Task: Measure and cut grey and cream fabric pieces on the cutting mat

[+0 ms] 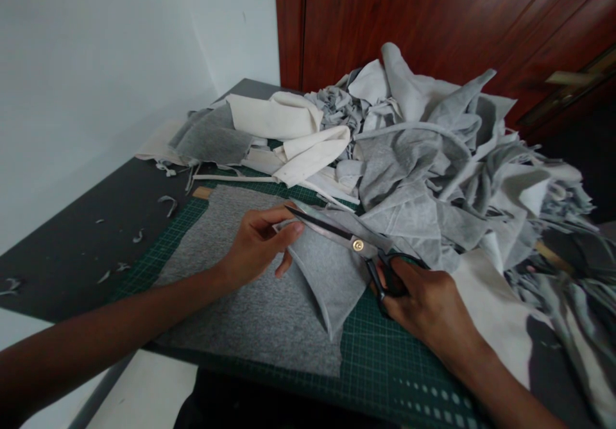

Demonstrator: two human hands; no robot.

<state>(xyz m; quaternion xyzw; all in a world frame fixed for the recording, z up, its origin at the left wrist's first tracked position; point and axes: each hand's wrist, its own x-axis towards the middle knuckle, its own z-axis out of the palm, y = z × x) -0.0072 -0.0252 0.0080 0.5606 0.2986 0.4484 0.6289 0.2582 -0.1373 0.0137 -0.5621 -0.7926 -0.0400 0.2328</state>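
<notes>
Our left hand (255,244) pinches the light-grey knit fabric piece (332,265) over the dark-grey fabric sheet (226,329), our right hand (426,295) grips black-handled metal scissors (357,245), and we cut best with pinched cloth taut, thumb (293,229) clear.

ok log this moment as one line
left hand holds light grey fabric; right hand holds scissors; beneath: darker grey sheet, green mat

Pic's dim w/ soft blur nr R edge.

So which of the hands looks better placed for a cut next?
Probably the right hand: it grips the handles of the black-handled metal scissors, blades at the light grey fabric piece. The left hand pinches that fabric near the blade tips.
</notes>
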